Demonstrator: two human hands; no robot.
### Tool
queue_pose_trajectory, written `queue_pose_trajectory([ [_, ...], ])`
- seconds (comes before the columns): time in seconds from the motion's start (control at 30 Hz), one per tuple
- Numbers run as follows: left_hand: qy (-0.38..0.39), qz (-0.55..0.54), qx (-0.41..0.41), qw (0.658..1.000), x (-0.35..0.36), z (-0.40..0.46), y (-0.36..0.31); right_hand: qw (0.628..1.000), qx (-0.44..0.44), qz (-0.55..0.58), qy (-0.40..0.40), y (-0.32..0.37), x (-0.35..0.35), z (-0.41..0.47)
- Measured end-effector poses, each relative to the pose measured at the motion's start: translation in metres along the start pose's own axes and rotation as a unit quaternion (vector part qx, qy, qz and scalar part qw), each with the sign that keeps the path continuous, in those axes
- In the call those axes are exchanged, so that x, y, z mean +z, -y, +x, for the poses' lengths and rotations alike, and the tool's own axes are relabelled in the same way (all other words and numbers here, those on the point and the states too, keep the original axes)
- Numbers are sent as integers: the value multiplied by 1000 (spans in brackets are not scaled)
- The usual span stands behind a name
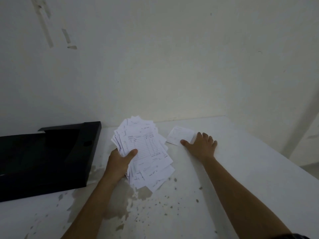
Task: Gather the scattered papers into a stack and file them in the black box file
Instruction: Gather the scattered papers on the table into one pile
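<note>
White printed paper slips, fanned into an untidy stack (145, 152), sit in the left hand (119, 163); its grip is closed on them, thumb pressed on the top ruled form and fingers curled beneath the lower left edge. The stack hangs just above the white bench (241, 169) (its paint is chipped and stained in grey patches near the front), to the right of the black box file (43, 159). That file lies flat on the bench against the pale wall (155, 57), lid open, its dark interior facing up. One more white paper slip (179, 135) lies flat near the wall, right of the stack and apart from it. The right hand (202, 145) rests palm down on the bench with straight, spread fingers, its grip open, fingertips touching that slip's right edge.
</note>
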State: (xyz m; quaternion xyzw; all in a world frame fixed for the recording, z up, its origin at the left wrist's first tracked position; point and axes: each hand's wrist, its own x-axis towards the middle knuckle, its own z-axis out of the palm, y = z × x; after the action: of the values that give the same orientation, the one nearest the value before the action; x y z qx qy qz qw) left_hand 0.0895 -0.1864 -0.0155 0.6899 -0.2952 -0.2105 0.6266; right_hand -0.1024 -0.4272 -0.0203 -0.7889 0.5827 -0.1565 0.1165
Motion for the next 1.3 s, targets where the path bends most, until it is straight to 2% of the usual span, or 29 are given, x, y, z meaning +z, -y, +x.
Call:
queue_pose_trajectory([
  [0.23,10,-18,2,1000,-1,0,0,999,-18,7,42,-5,1,14],
  [0.5,20,-58,-2,998,-8,-3,0,993,-23,110,31,2,2,17],
  [0.8,28,-72,6,997,-9,-10,-2,997,-50,50,-5,5,-2,1],
  [0.97,29,-70,0,997,-10,-11,-3,995,-46,83,30,14,-2,3],
  [1.1,31,-72,-6,997,-9,-11,-4,996,-44,66,36,13,-2,7],
  [1.17,30,-72,-7,997,-9,-10,-4,993,-57,101,15,8,-3,3],
  [1.3,44,-72,-20,996,-9,-10,-8,961,-76,265,-2,3,-12,-15],
])
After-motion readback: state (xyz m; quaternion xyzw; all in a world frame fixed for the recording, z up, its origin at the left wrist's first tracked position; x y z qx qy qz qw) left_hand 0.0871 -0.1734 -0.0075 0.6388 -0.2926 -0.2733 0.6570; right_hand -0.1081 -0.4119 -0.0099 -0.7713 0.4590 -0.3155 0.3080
